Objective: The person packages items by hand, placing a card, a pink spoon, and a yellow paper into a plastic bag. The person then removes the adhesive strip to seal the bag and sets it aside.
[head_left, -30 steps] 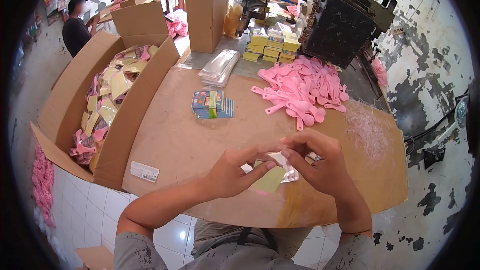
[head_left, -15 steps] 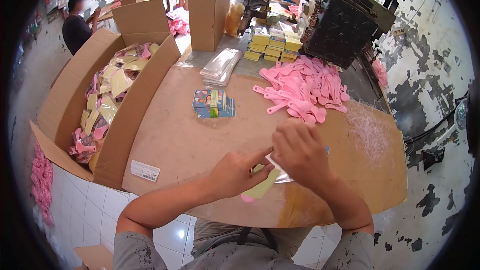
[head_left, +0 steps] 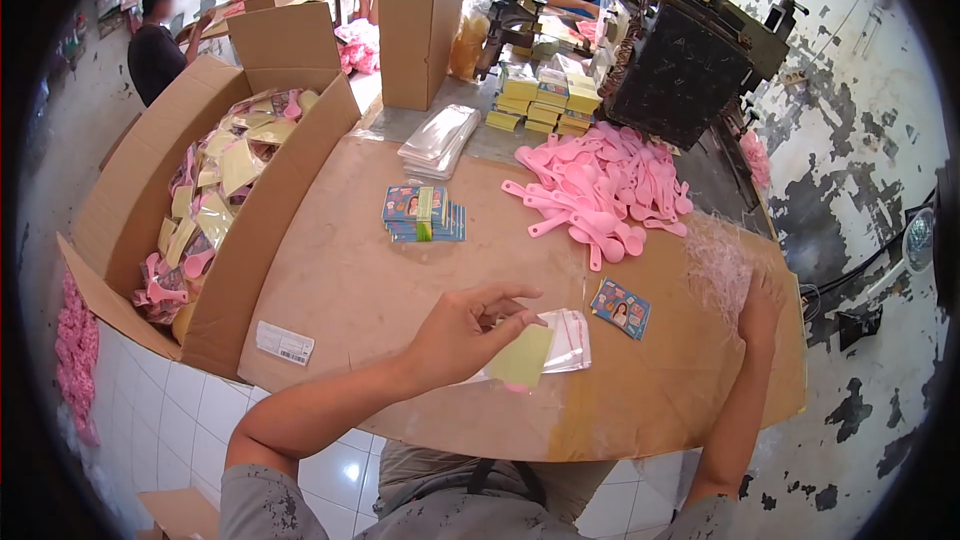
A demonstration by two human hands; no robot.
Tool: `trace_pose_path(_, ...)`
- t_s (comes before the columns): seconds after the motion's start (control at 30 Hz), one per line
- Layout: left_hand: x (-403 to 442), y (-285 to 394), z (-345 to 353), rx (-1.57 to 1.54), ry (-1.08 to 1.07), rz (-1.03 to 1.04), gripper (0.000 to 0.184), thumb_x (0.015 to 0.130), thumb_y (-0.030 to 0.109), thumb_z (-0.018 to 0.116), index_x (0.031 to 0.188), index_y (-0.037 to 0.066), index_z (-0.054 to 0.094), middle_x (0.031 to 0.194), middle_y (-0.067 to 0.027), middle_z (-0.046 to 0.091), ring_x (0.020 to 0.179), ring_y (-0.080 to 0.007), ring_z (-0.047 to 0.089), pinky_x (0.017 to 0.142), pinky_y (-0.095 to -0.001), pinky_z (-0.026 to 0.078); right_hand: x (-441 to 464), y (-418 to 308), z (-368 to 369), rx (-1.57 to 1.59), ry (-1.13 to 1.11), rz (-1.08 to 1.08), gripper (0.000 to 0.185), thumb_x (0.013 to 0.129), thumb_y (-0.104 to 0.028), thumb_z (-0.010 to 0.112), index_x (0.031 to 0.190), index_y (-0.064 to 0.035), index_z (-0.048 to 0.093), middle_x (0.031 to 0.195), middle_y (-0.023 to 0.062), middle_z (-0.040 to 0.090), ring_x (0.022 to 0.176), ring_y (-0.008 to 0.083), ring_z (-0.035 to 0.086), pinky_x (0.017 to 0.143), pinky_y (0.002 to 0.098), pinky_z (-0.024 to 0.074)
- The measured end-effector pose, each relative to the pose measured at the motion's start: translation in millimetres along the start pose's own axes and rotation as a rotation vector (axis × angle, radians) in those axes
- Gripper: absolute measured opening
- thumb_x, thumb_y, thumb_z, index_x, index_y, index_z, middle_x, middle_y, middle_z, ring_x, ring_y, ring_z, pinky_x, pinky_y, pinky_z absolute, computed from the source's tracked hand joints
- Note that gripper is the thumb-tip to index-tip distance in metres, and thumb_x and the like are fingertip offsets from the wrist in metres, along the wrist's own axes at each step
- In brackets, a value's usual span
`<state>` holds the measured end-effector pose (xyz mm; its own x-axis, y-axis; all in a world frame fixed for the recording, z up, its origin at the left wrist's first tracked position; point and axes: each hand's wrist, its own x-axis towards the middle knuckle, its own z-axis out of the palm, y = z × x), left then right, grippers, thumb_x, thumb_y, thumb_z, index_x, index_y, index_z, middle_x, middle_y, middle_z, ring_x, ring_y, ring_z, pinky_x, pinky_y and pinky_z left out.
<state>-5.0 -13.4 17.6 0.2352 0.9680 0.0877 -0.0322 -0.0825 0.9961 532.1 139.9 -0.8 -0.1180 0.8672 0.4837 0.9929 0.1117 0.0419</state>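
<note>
While the left hand (head_left: 468, 332) pinches a clear plastic packet holding a pale-yellow card (head_left: 524, 354), the right hand (head_left: 760, 308) reaches the tangled translucent strips (head_left: 714, 265), its grip impossible to tell.

Handwritten letters that appear to read "ASL" mark a black box (head_left: 680, 80), ahead and to the right of the left hand's (head_left: 515, 325) grip on a clear packet (head_left: 522, 358). Print is too small to read on the barcoded label (head_left: 285, 342) left of the grip and the loose printed card (head_left: 621, 309) to its right.
</note>
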Motion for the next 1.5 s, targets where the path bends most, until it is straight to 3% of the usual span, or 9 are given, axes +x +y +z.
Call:
trace_pose_path(0.17, 5, -7, 3, -0.128, 0.012, -0.041, 0.033, 0.105, 0.012, 0.063, 0.132, -0.006, 0.062, 0.113, -0.0150, 0.076, 0.107, -0.0141, 0.070, 0.093, -0.0283, 0.057, -2, -126, -79, 0.217, 0.157, -0.018, 0.048, 0.087, 0.008, 0.059, 0.134, -0.0029, 0.062, 0.135, 0.0199, 0.062, 0.124, 0.0363, 0.060, 0.109, 0.0456, 0.0434)
trace_pose_path(0.37, 9, -14, 2, -0.143, -0.008, -0.065, 0.033, 0.105, 0.013, 0.064, 0.132, -0.006, 0.063, 0.116, -0.0155, 0.075, 0.109, -0.0153, 0.070, 0.095, -0.0282, 0.057, -25, -267, -95, 1.136, -0.490, -0.341, 0.040, 0.092, -0.011, 0.075, 0.129, -0.0023, 0.066, 0.116, 0.0088, 0.072, 0.104, 0.0197, 0.069, 0.087, 0.0347, 0.0542)
trace_pose_path(0.57, 6, -10, -1, -0.163, -0.028, -0.016, 0.032, 0.105, 0.012, 0.064, 0.132, -0.006, 0.063, 0.117, -0.0143, 0.074, 0.110, -0.0158, 0.070, 0.094, -0.0284, 0.058, -28, -302, -64, 1.573, -0.797, -0.132, 0.023, 0.099, -0.008, 0.069, 0.121, 0.0010, 0.067, 0.112, 0.0057, 0.070, 0.103, 0.0118, 0.068, 0.087, 0.0285, 0.0546)
trace_pose_path(0.97, 9, -24, -3, 0.041, 0.020, 0.050, 0.024, 0.104, 0.008, 0.064, 0.125, -0.002, 0.070, 0.109, -0.0091, 0.077, 0.095, -0.0108, 0.071, 0.082, -0.0270, 0.059, -30, -291, -51, 1.656, -0.713, -0.066, 0.014, 0.097, 0.002, 0.068, 0.110, 0.0012, 0.073, 0.106, 0.0033, 0.066, 0.093, 0.0090, 0.063, 0.080, 0.0256, 0.0513)
trace_pose_path(1.13, 14, -28, -9, 0.204, 0.016, 0.250, 0.022, 0.100, 0.010, 0.070, 0.120, 0.005, 0.075, 0.091, -0.0069, 0.078, 0.079, -0.0064, 0.071, 0.068, -0.0250, 0.055, -29, -286, -49, 1.546, -0.574, -0.283, 0.019, 0.095, 0.006, 0.066, 0.111, 0.0000, 0.075, 0.104, 0.0051, 0.065, 0.092, 0.0105, 0.062, 0.078, 0.0260, 0.0491)
trace_pose_path(1.23, 12, -24, -14, 0.220, -0.056, 0.086, 0.021, 0.100, 0.002, 0.066, 0.120, 0.003, 0.075, 0.100, -0.0067, 0.078, 0.088, -0.0075, 0.070, 0.078, -0.0242, 0.056, -28, -283, -52, 1.522, -0.603, -0.283, 0.019, 0.095, 0.004, 0.066, 0.111, 0.0005, 0.076, 0.105, 0.0052, 0.066, 0.092, 0.0108, 0.062, 0.077, 0.0257, 0.0490)
trace_pose_path(1.33, 12, -24, -16, 0.212, -0.076, 0.104, 0.022, 0.100, 0.007, 0.067, 0.121, 0.004, 0.075, 0.097, -0.0080, 0.079, 0.084, -0.0085, 0.072, 0.074, -0.0267, 0.058, -29, -281, -48, 1.599, -0.643, -0.251, 0.017, 0.096, 0.001, 0.066, 0.110, 0.0010, 0.077, 0.106, 0.0051, 0.066, 0.091, 0.0107, 0.062, 0.077, 0.0257, 0.0499)
trace_pose_path(1.43, 14, -31, -13, 0.029, -0.065, 0.155, 0.021, 0.102, 0.009, 0.064, 0.119, 0.000, 0.074, 0.106, -0.0089, 0.078, 0.091, -0.0111, 0.072, 0.082, -0.0294, 0.060, -29, -280, -42, 1.601, -0.641, -0.242, 0.016, 0.095, 0.001, 0.067, 0.108, 0.0014, 0.077, 0.107, 0.0054, 0.066, 0.090, 0.0108, 0.063, 0.077, 0.0258, 0.0515)
trace_pose_path(1.5, 14, -33, -13, -0.088, -0.069, 0.048, 0.022, 0.104, 0.011, 0.063, 0.119, -0.002, 0.073, 0.110, -0.0095, 0.076, 0.094, -0.0126, 0.072, 0.085, -0.0307, 0.061, -30, -282, -43, 1.556, -0.625, -0.252, 0.016, 0.094, 0.001, 0.069, 0.108, 0.0015, 0.077, 0.107, 0.0056, 0.067, 0.090, 0.0109, 0.064, 0.077, 0.0254, 0.0523)
